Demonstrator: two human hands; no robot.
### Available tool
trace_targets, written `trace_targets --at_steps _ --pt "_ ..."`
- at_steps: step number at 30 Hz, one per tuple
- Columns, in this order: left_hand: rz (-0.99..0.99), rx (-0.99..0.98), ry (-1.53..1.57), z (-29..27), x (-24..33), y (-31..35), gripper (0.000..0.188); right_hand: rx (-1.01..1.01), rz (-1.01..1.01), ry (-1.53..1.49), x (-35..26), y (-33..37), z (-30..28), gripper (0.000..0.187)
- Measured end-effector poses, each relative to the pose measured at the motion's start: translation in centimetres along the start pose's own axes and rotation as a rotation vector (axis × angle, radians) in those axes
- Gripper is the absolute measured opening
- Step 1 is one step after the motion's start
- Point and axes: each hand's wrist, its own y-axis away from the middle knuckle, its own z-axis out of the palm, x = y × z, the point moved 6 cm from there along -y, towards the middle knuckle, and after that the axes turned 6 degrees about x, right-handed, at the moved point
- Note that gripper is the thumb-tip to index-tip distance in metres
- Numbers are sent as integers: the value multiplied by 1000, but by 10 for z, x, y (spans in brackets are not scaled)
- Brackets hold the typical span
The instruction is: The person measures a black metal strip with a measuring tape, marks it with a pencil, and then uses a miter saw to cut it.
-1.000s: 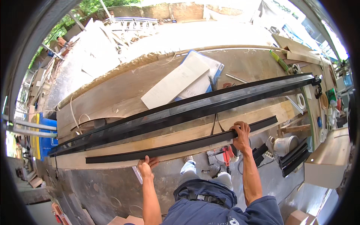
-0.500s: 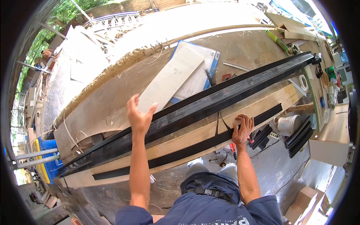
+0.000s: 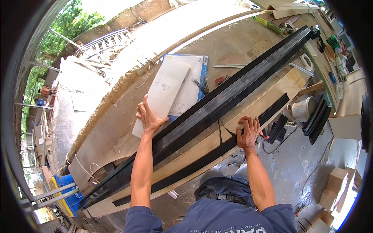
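Strip of long, narrow black material (image 3: 194, 165) lies lengthwise on a pale wooden plank (image 3: 278, 86), passing under the right hand (image 3: 248, 132), whose fingers curl over it; whether they clamp it, I cannot tell. Beyond the plank runs a long, glossy black profile (image 3: 221, 103). The left hand (image 3: 149, 118), thumb and fingers spread apart, overlaps a white rectangular board (image 3: 167, 87) past that profile.

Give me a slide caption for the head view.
Left hand over a white board, right hand on a black strip.
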Motion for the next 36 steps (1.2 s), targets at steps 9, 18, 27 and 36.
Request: trace_targets --at_steps 9,18,27,36 --pt "39 494 -64 -50 37 -3 121 -7 -11 -10 -1 2 1 26" --pt "28 694 33 -59 76 -9 116 -5 0 -20 0 1 0 26" --pt "-52 649 59 -47 76 -12 114 -10 17 -42 0 1 -1 27" --pt "-132 529 32 -19 76 -21 115 6 13 -48 3 1 -2 26"
